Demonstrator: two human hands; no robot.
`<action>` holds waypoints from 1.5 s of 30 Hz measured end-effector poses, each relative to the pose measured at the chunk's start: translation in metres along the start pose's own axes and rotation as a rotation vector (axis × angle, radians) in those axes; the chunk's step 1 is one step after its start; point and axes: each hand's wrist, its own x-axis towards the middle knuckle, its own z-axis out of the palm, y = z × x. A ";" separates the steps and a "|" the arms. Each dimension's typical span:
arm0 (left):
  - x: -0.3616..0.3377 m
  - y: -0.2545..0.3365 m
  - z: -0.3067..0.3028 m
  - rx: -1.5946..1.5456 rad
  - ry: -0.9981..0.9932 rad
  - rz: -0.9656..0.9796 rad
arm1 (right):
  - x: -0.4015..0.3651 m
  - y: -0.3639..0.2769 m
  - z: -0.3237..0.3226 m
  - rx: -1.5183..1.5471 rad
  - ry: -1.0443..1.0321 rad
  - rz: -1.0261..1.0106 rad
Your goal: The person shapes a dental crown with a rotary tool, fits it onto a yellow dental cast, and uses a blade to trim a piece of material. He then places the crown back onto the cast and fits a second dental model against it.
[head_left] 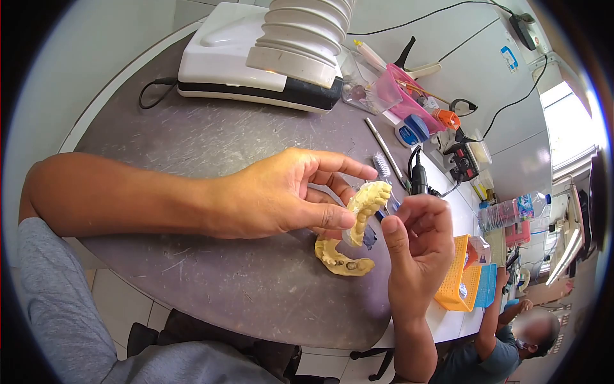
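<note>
My left hand (281,195) holds a pale yellow dental cast (366,208) between thumb and fingers, lifted above the grey table (211,275). My right hand (419,246) is just to the right of the cast, fingers curled and thumb raised; a blue item shows between it and the cast, and I cannot tell whether it grips it. A second yellow dental cast (342,259) lies flat on the table below the held one. A toothbrush (382,168) lies just behind my hands.
A white machine (246,64) with a ribbed hose (307,32) stands at the back. A pink tray (409,96) of tools, a thin metal rod (384,150), cables and an orange basket (457,275) sit to the right. Another person (511,345) sits at lower right.
</note>
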 end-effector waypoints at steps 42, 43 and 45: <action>-0.002 0.006 0.009 0.042 0.044 -0.031 | 0.006 0.004 -0.002 0.164 -0.313 0.326; -0.002 0.006 0.009 0.052 0.033 -0.036 | 0.007 0.004 -0.003 0.136 -0.335 0.302; -0.003 0.008 0.011 0.082 0.077 -0.055 | 0.007 0.004 -0.005 0.109 -0.348 0.275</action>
